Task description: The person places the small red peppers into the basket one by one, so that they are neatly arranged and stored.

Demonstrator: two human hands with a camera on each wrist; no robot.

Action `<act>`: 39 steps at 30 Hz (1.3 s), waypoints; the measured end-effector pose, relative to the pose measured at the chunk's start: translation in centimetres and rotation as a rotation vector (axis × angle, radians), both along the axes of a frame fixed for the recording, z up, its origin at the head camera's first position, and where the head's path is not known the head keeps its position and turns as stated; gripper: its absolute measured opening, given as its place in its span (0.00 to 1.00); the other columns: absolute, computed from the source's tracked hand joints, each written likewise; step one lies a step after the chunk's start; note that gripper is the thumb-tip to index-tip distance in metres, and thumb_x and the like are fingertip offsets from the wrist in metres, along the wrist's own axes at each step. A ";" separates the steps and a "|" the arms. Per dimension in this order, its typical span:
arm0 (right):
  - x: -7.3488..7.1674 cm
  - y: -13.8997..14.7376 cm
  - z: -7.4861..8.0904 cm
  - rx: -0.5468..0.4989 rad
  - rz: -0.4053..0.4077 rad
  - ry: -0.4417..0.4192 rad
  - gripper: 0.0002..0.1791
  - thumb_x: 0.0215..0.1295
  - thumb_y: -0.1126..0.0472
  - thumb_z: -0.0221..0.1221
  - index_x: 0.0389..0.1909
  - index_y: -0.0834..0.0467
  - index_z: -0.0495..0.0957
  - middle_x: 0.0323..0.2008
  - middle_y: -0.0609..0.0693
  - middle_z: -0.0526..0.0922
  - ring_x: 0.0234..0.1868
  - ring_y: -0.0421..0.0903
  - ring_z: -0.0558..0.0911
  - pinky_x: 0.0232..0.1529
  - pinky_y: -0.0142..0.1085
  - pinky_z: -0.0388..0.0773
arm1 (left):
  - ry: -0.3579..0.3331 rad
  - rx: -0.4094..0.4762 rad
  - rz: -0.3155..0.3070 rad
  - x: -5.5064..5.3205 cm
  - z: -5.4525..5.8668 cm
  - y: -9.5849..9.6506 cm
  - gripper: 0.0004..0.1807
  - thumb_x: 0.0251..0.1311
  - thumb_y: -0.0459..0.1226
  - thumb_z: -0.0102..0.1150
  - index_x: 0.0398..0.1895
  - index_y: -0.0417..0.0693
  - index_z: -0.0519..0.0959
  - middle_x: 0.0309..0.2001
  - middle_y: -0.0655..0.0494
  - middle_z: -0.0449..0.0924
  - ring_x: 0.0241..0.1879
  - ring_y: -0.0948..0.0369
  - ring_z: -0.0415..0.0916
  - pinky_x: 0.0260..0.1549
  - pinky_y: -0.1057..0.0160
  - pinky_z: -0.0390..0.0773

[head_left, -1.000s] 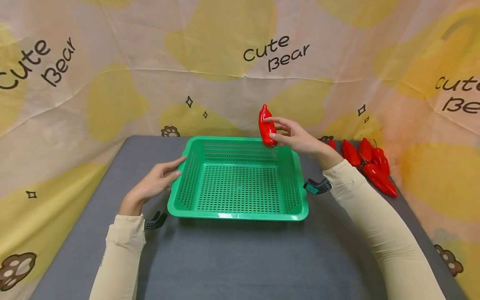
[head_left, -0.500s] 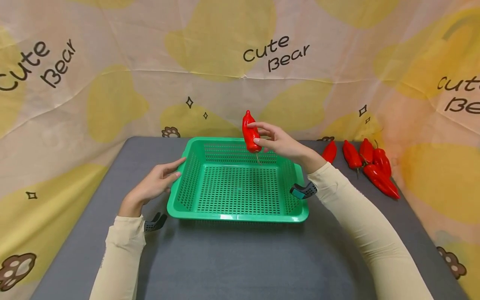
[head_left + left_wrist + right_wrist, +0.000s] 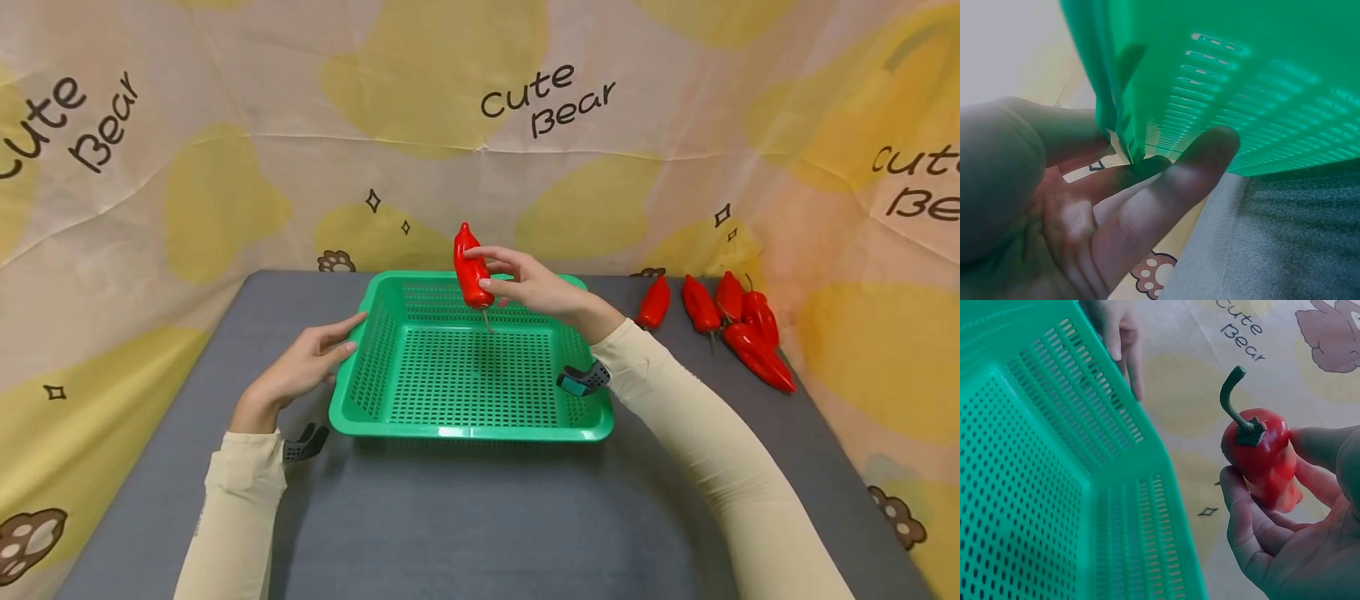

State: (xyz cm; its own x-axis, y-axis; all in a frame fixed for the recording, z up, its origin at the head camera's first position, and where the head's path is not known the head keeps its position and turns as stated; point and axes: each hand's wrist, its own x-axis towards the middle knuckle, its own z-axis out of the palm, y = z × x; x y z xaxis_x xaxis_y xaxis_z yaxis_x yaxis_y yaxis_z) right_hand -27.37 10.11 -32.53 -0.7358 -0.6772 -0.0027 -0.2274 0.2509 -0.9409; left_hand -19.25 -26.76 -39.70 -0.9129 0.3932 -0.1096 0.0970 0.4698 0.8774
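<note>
A glossy red pepper [image 3: 468, 271] is clamped in the fingers of the right hand [image 3: 534, 288], over a green perforated plastic basket [image 3: 471, 432]. The left hand [image 3: 300, 362] (fingers apart) touches its rim; five red peppers [image 3: 702, 307] lie on the grey surface [image 3: 480, 517].

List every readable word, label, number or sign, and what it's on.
"cute Bear": backdrop cloth, centre; also in right wrist view.
"cute Bear": same cloth, left, first letter clipped.
"cut Be": same cloth, right, cut off by the frame.
Left sleeve: tiny dark marks, too small to read.
Green basket, held red pepper: no text visible.
</note>
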 end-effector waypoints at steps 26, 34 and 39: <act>1.0 -4.6 -2.4 0.043 0.092 -0.076 0.29 0.75 0.63 0.55 0.75 0.50 0.65 0.70 0.56 0.69 0.69 0.54 0.69 0.60 0.60 0.76 | -0.015 0.023 0.003 0.1 0.0 -0.2 0.32 0.79 0.40 0.46 0.82 0.53 0.52 0.75 0.36 0.62 0.29 0.63 0.78 0.26 0.57 0.82; 0.9 -5.8 -3.4 0.160 0.178 -0.177 0.29 0.74 0.62 0.56 0.74 0.48 0.66 0.68 0.55 0.72 0.67 0.54 0.71 0.65 0.60 0.73 | -0.011 0.024 0.000 0.3 0.2 0.0 0.32 0.79 0.39 0.46 0.82 0.53 0.52 0.72 0.34 0.66 0.26 0.67 0.74 0.26 0.59 0.82; 0.6 -6.5 -3.7 0.232 0.190 -0.215 0.29 0.74 0.61 0.57 0.74 0.47 0.67 0.69 0.56 0.71 0.61 0.53 0.76 0.65 0.57 0.75 | -0.011 0.018 0.006 0.5 0.2 0.1 0.32 0.79 0.39 0.47 0.82 0.53 0.52 0.70 0.35 0.67 0.20 0.67 0.68 0.23 0.59 0.78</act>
State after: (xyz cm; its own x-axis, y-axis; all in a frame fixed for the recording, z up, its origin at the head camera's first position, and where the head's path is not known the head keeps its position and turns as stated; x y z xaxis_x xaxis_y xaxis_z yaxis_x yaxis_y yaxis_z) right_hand -26.74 3.61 -36.28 -0.5631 -0.7647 -0.3132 -0.0934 0.4355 -0.8953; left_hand -18.75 -26.69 -39.49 -0.9138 0.3901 -0.1127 0.0847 0.4547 0.8866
